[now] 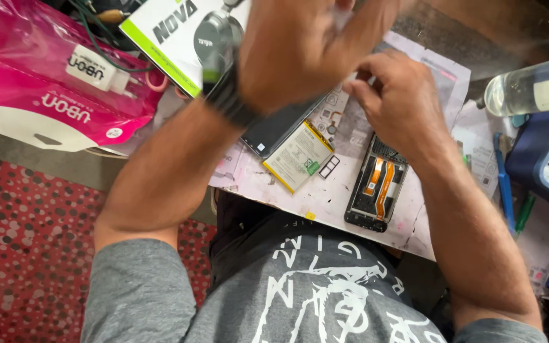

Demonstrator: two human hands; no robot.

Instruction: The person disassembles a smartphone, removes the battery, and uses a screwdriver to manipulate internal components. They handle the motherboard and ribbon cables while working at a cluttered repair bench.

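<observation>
Opened phone (377,184) on stained paper sheet (325,197) (red dotted mat (27,254) below); fingers' state unclear

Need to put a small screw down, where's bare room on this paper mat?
Bare paper mat lies along the near edge, between the phone battery and the opened phone frame. Farther back is crowded under the left hand and right hand.

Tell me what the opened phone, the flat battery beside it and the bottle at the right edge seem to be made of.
The opened phone looks like a black plastic frame with orange flexible ribbon strips inside. The flat battery appears wrapped in pale, slightly glossy foil or film with a yellow edge. The bottle looks like clear plastic, see-through with bright highlights, though glass cannot be ruled out.
</observation>
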